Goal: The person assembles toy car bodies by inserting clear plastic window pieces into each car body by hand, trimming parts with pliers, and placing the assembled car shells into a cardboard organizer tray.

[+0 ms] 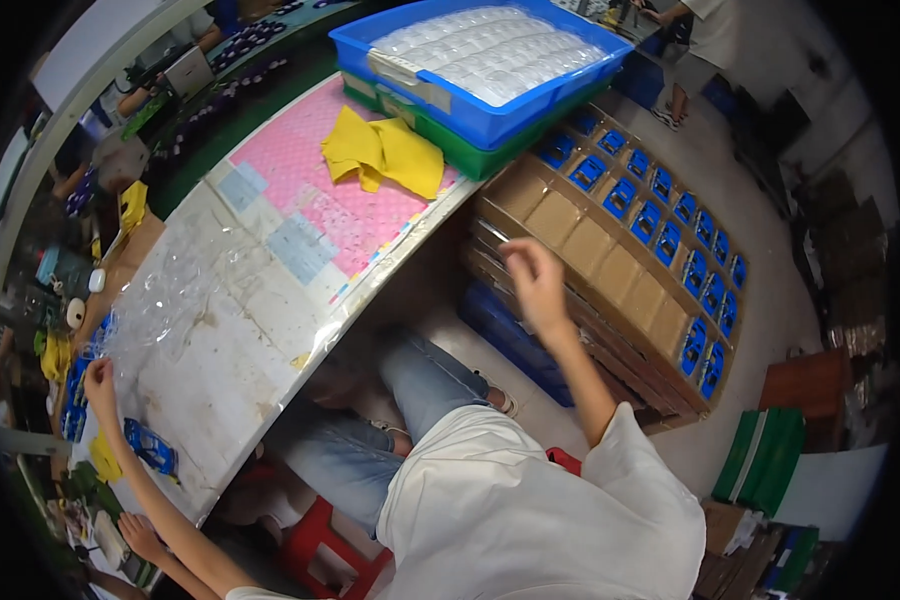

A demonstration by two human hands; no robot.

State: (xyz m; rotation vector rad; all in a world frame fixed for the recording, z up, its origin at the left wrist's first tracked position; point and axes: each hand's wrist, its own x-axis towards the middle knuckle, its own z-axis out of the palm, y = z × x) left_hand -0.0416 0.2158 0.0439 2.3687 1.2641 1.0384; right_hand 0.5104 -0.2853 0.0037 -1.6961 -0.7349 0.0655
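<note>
Beside the left hand (100, 385), crumpled clear plastic packaging (162, 310) lies on the worn white surface (215, 375); the fingers are bunched, their hold indeterminable. On that hand's near side sits a blue car-shaped piece (152, 447). Beside the half-curled right hand (539, 287), hold likewise indeterminable, brown cardboard trays (580, 240) are stacked, presumably for easy reach; their compartments (625, 268) apparently keep similar blue pieces (667, 243) separate.

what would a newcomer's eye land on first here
Probably the bright blue crate at the top, filled with clear plastic packaging and stacked on a green crate. To its lower left, a crumpled yellow cloth stands out against a pink sheet on the worktable. At right, blue toy cars sit in a divided cardboard tray by the right hand.
</note>
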